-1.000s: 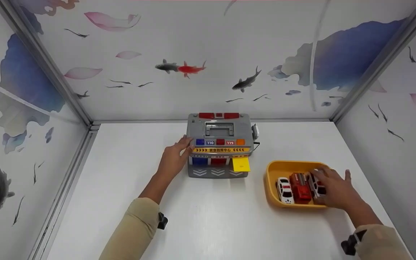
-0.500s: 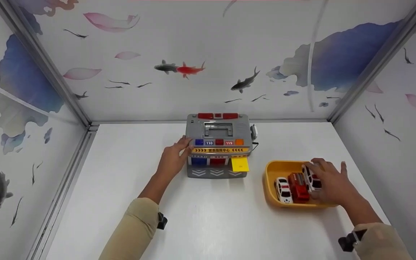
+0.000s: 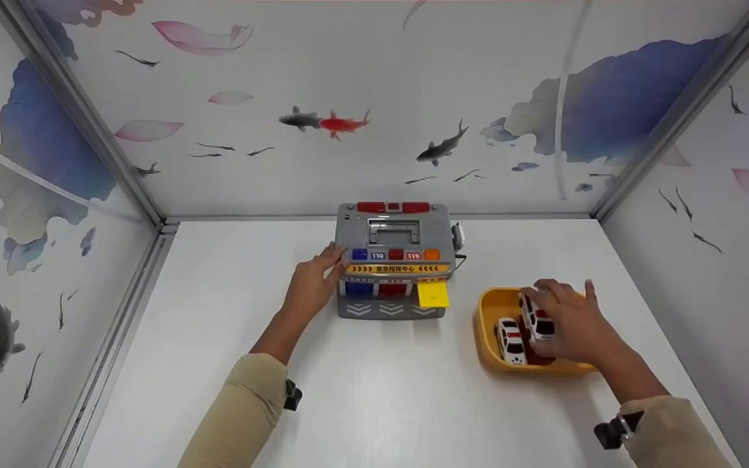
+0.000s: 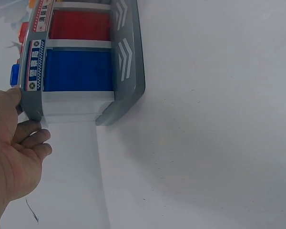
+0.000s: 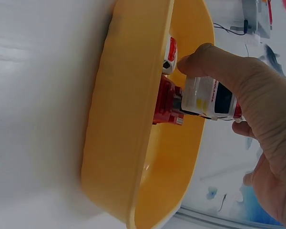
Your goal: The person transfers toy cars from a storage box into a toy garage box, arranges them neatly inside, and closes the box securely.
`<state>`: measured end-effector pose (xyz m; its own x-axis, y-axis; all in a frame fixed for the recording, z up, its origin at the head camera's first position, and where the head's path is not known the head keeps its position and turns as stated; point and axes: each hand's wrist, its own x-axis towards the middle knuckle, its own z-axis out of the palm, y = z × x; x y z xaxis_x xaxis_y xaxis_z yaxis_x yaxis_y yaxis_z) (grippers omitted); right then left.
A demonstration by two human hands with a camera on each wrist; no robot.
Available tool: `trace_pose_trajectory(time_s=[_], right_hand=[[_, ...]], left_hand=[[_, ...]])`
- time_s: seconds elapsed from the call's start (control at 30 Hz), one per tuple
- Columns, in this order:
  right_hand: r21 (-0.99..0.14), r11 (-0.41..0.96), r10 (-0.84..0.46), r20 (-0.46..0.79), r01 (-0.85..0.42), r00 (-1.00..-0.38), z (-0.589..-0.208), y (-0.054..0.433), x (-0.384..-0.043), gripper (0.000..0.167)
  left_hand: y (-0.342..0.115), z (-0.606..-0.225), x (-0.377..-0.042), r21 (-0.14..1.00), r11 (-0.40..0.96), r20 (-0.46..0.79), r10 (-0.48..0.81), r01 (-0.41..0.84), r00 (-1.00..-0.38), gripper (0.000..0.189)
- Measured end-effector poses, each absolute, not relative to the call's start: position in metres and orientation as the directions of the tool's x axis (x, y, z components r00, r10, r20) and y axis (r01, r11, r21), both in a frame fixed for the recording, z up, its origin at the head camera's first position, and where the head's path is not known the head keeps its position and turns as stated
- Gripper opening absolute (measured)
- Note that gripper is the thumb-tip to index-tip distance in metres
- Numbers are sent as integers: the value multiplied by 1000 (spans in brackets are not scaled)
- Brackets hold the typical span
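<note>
A grey toy garage point(image 3: 393, 237) stands at the back of the table. Blue and red doors show on its front, and a yellow door point(image 3: 433, 295) is swung up and outward. My left hand point(image 3: 309, 286) grips the garage's left edge, thumb near the front and fingers round the side. Over a yellow tub point(image 3: 485, 344), my right hand point(image 3: 576, 322) pinches a white toy ambulance point(image 5: 212, 98) between thumb and fingers, raised off the tub's floor. Under it lies a red toy fire truck point(image 5: 167, 102), mostly covered in the head view. Left of that is a white toy car point(image 3: 511, 340).
A small handset point(image 3: 458, 236) with a dark cord hangs on the garage's right side. White panels point(image 3: 374, 169) printed with fish and petals enclose the white table point(image 3: 374, 390) at the back and both sides.
My right hand has lifted the toy ambulance from the tub's right part and moved it left, over the fire truck. My left hand keeps its place on the garage.
</note>
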<state>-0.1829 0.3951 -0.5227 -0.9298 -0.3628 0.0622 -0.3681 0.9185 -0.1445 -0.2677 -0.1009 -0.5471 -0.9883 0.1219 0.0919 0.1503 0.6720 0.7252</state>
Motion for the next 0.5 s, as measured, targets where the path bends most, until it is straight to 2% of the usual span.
trace_pose_trajectory(time_s=[0.23, 0.5], right_hand=[[-94, 925, -368, 30, -369, -930, -519, 376, -185, 94], [-118, 910, -399, 9, -397, -917, -521, 358, -188, 96]], left_hand=[[-101, -547, -269, 732, 666, 86, 122, 145, -989, 55], [-100, -545, -268, 723, 679, 70, 117, 131, -991, 54]])
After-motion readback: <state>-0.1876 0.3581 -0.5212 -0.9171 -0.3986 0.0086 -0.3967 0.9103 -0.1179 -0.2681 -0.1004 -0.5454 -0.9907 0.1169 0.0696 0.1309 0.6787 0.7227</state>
